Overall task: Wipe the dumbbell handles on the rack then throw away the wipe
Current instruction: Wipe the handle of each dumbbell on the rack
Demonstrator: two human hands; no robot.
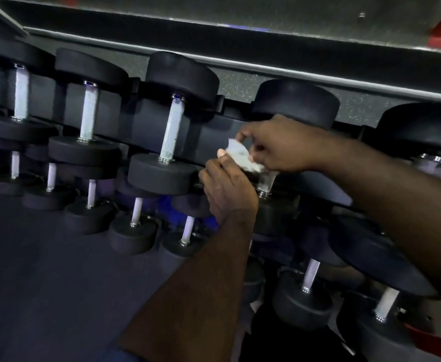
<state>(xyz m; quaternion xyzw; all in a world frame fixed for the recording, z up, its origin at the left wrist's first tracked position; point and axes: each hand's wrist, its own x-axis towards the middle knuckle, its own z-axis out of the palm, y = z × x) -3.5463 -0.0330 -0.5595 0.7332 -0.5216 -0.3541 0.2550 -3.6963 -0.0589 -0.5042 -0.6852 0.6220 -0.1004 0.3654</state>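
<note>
A crumpled white wipe (243, 158) is pinched between both hands over a top-row dumbbell. My left hand (227, 189) holds its lower edge with the thumb on top. My right hand (271, 145) grips its upper edge with the fingertips. Just below the wipe shows the bare lower end of that dumbbell's knurled metal handle (266, 182); the rest of the handle is hidden by my hands. The dumbbell's far black head (296, 103) sits behind my right hand. The neighbouring dumbbell handle (171, 130) to the left is uncovered.
Black round-headed dumbbells fill the tiers of the dark rack (209, 126), with lower rows (135, 212) stepping toward me. A mirror with a grey frame (266, 64) runs behind the rack. Dark rubber floor (44, 283) lies at lower left. Something red (436, 340) sits at lower right.
</note>
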